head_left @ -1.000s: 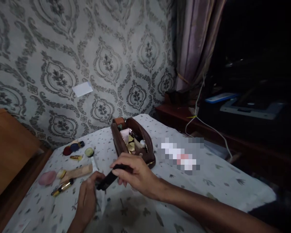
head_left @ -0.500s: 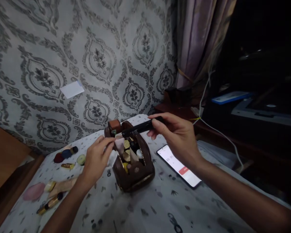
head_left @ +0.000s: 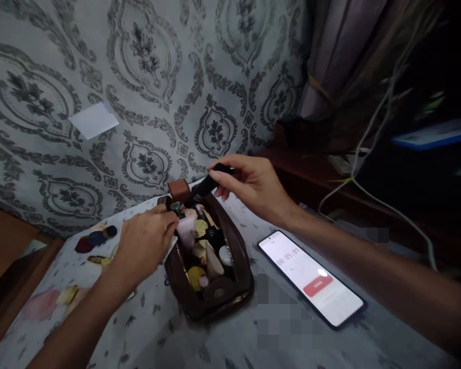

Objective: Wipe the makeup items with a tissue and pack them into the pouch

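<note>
A brown zip-up bag (head_left: pixel 236 251) stands unzipped on the patterned cloth, full of cosmetics. My right hand (head_left: pixel 253 187) pinches a slim black tube with pale print (head_left: pixel 203 187), tilted with its lower end in the bag's far part. My left hand (head_left: pixel 146 243) is closed at the bag's left rim, fingers beside a pale pink tube (head_left: pixel 186 230); its fingertips are partly hidden. Inside the bag lie a gold round piece (head_left: pixel 201 228), a black compact (head_left: pixel 214 238), a white-capped item (head_left: pixel 225 255) and a yellow item (head_left: pixel 195 278). Something white shows under my left hand.
A phone (head_left: pixel 311 279) with a lit timer lies right of the bag. Small cosmetics, including a dark blue item (head_left: pixel 98 236) and a pink piece (head_left: pixel 42 305), lie at left. A patterned wall stands behind; white cables (head_left: pixel 394 212) hang at right.
My right hand has tipped the black tube steeper and lowered its end into the bag. My left hand stays at the left rim. The view has shifted closer.
</note>
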`<action>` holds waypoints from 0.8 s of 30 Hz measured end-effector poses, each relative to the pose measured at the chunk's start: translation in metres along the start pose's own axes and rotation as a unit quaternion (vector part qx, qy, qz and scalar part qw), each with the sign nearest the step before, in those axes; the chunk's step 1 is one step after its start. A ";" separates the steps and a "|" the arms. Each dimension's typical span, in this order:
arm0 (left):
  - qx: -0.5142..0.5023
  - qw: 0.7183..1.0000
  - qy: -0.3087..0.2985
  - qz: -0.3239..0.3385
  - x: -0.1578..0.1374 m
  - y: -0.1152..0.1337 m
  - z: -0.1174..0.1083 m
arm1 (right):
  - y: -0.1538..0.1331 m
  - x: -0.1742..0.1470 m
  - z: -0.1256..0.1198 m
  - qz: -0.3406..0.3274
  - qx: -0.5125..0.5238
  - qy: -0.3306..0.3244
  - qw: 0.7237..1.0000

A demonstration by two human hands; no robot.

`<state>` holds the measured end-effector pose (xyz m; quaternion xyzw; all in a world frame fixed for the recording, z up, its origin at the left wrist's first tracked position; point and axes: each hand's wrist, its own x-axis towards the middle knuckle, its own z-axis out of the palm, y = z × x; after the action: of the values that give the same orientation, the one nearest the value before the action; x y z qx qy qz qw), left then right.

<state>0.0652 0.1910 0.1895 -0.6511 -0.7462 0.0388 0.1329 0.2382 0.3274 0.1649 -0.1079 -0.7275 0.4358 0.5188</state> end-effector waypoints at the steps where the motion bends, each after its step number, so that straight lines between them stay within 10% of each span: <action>1: 0.000 1.000 -0.002 -0.006 0.001 0.001 0.000 | 0.004 0.006 0.003 -0.001 -0.004 -0.027 1.000; 9: -0.002 1.000 0.017 -0.014 0.001 -0.001 0.008 | 0.020 0.035 0.031 -0.010 -0.096 -0.233 0.968; 24: -0.079 0.996 0.030 -0.014 -0.001 -0.006 0.011 | 0.025 0.041 0.051 0.007 -0.102 -0.309 0.946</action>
<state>0.0571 0.1905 0.1798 -0.6497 -0.7518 -0.0420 0.1040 0.1698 0.3407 0.1693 -0.0253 -0.8920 0.3747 0.2517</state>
